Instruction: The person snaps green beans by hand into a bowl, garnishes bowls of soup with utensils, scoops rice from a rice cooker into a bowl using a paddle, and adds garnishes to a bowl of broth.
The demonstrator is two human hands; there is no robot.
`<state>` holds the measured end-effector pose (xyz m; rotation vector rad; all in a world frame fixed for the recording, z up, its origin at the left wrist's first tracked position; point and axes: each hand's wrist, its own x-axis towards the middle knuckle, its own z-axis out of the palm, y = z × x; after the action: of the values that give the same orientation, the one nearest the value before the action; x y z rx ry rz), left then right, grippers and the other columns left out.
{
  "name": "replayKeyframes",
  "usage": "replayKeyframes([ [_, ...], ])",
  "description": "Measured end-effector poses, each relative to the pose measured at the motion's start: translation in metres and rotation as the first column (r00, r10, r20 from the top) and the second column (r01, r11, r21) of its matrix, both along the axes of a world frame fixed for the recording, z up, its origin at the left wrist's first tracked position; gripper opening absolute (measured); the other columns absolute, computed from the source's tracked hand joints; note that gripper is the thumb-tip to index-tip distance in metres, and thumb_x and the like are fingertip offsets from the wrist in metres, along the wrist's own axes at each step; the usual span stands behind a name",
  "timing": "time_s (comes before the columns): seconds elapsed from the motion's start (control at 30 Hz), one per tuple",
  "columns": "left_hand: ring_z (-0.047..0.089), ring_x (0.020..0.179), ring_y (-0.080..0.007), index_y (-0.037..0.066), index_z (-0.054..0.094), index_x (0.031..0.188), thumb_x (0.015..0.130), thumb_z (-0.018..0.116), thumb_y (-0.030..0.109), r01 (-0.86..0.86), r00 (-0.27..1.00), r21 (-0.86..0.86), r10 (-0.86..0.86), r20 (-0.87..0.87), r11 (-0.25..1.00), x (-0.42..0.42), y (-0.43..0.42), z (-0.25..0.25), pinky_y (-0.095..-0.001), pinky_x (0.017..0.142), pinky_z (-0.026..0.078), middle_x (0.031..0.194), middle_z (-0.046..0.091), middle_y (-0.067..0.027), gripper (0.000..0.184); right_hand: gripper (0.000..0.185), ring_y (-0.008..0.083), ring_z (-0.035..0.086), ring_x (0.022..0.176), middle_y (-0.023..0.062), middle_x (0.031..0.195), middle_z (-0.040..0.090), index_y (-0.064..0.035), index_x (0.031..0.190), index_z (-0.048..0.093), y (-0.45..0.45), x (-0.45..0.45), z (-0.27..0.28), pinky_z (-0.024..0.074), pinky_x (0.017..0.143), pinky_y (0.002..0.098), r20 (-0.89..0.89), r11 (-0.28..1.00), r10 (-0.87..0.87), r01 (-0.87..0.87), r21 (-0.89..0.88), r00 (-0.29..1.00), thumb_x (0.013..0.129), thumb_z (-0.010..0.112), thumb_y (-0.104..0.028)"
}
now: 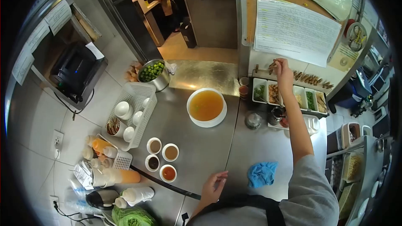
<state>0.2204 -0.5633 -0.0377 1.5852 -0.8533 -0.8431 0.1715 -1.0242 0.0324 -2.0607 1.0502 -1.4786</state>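
Note:
My right hand (284, 73) is raised to a rail on the wall, its fingers pinched on what looks like a wooden clothespin (272, 65). More clothespins (308, 78) line the rail to its right. Below that hand stands a row of white trays (260, 82) holding chopped greens and other toppings. My left hand (213, 187) hangs near the front edge of the counter, empty, with fingers loosely apart. A large white bowl (220, 120) of orange-brown broth (206, 105) rests on a plate mid-counter. Four small sauces is several cups; one white cup (168, 173) holds reddish sauce.
A blue cloth (262, 174) lies on the right. At left are a white basket (147, 100) with small bowls, a metal pot (161, 81) of green limes, and several bottles (138, 195). A glass jar (253, 120) stands near the trays. Another person (166, 6) is beyond the opening.

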Motion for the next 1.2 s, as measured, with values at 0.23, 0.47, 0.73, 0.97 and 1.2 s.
replayKeyframes([
  [0.23, 0.061, 0.098, -0.0181, 0.003, 0.057, 0.118, 0.092, 0.053, 0.006, 0.016, 0.999, -0.099, -0.011, 0.05, 0.995, -0.008, -0.006, 0.003, -0.0287, 0.083, 0.049, 0.104, 0.062, -0.0108, 0.027, 0.019, 0.0403, 0.061, 0.067, 0.0203, 0.069, 0.062, -0.012, 0.104, 0.053, -0.03, 0.025, -0.043, 0.0468, 0.06, 0.0475, -0.429, 0.979, -0.111, 0.025, -0.201, 0.897, 0.096, 0.047, -0.028],
  [0.47, 0.063, 0.094, -0.0196, 0.003, 0.056, 0.119, 0.092, 0.054, 0.009, -0.1, 0.982, -0.059, 0.108, 0.157, 0.993, -0.012, 0.028, -0.009, -0.0294, 0.081, 0.049, 0.102, 0.062, -0.0117, 0.027, 0.025, 0.0433, 0.059, 0.091, 0.0251, 0.1, 0.062, -0.0093, 0.11, 0.054, -0.031, 0.016, -0.055, 0.0449, 0.075, 0.0508, -0.383, 0.999, 0.048, -0.048, 0.009, 0.922, 0.093, 0.051, -0.027],
  [0.73, 0.062, 0.089, -0.0158, 0.008, 0.055, 0.123, 0.093, 0.054, 0.013, -0.114, 0.992, 0.055, 0.111, 0.06, 0.992, -0.046, 0.042, -0.014, -0.0281, 0.081, 0.049, 0.103, 0.064, -0.0097, 0.03, 0.03, 0.0268, 0.062, 0.064, 0.0121, 0.072, 0.064, -0.0031, 0.083, 0.065, 0.12, -0.078, -0.067, 0.0494, 0.06, 0.0362, -0.475, 0.836, 0.548, -0.458, 0.302, 0.688, 0.079, 0.071, -0.033],
  [0.97, 0.062, 0.089, -0.017, 0.007, 0.054, 0.123, 0.093, 0.054, 0.017, -0.03, 0.999, 0.039, 0.031, -0.022, 0.999, -0.093, 0.035, -0.046, -0.0302, 0.082, 0.048, 0.102, 0.064, -0.0086, 0.031, 0.043, 0.0233, 0.063, 0.064, 0.0079, 0.069, 0.066, -0.0095, 0.072, 0.068, 0.225, -0.158, -0.169, 0.049, 0.06, 0.0349, -0.599, 0.634, 0.771, -0.356, 0.686, 0.219, 0.048, 0.086, -0.041],
  [1.2, 0.062, 0.09, -0.0227, 0.01, 0.055, 0.123, 0.091, 0.054, 0.017, -0.001, 0.978, 0.075, -0.015, 0.206, 0.997, -0.126, 0.02, -0.051, -0.0333, 0.079, 0.049, 0.1, 0.063, -0.011, 0.032, 0.033, 0.0218, 0.065, 0.062, 0.0082, 0.068, 0.067, -0.0079, 0.073, 0.069, 0.24, -0.165, -0.156, 0.0505, 0.061, 0.0332, -0.524, 0.62, 0.784, -0.457, 0.637, 0.333, 0.052, 0.084, -0.029],
])
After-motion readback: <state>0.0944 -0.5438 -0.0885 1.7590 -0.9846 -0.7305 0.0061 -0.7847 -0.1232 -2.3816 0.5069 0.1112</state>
